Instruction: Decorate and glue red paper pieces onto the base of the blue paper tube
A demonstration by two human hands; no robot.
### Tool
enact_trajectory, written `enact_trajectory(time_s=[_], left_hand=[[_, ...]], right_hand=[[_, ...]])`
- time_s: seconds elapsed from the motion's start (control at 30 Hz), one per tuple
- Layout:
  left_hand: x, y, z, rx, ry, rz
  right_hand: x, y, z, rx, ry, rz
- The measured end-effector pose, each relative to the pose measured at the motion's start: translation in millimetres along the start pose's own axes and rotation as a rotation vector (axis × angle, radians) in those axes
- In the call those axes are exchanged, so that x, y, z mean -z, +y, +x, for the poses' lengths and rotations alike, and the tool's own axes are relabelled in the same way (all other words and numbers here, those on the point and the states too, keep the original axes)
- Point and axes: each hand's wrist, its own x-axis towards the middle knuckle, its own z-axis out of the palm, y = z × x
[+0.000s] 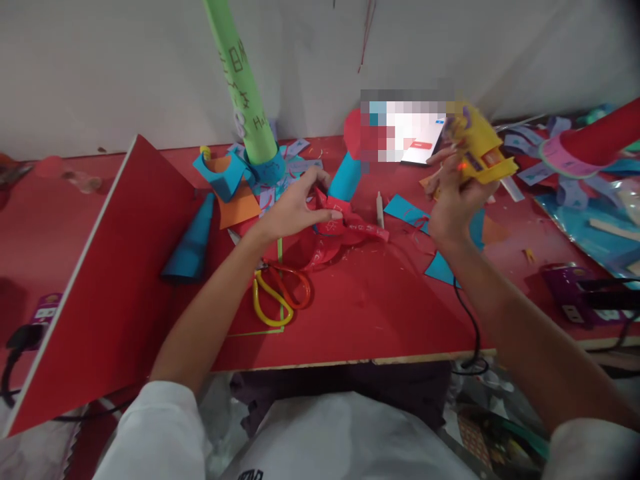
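Observation:
My left hand (300, 208) grips the red base of a paper craft, its thumb and fingers closed on it. Red strips with white writing (367, 230) spread out from that base over the table. A blue paper tube (345, 177) rises from it, with a red piece (353, 130) on top. Raised at the right, my right hand (453, 193) is wrapped round a yellow glue gun (483, 143) with a small orange light and a black cord. Scissors (273, 300) with yellow and orange handles lie in front of my left hand.
On the red table (360, 313) stand a tall green tube (245, 93), a blue cone (193, 240) and a red divider board (110, 267). A lit tablet (423, 130) leans at the back. Blue paper scraps (407, 212) and a purple power strip (575, 293) lie to the right.

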Motion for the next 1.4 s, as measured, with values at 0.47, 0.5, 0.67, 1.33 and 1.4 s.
enact_trajectory(time_s=[0.47, 0.5, 0.67, 1.33, 1.4], left_hand=[[6.3, 4, 15, 0.171, -0.379, -0.301], [7.0, 6, 17, 0.168, -0.372, -0.286], [-1.5, 9, 10, 0.146, -0.123, -0.191], [-23.2, -23, -40, 0.261, -0.005, -0.062], [-24.7, -27, -42, 0.268, 0.021, -0.036]], right_hand=[[-31, -29, -40, 0.000, 0.162, 0.186], [-30, -28, -41, -0.008, 0.161, 0.209], [-25, -23, -44, -0.061, 0.121, 0.210], [-20, -21, -51, -0.110, -0.142, 0.247], [-19, -20, -53, -0.125, -0.175, 0.221]])
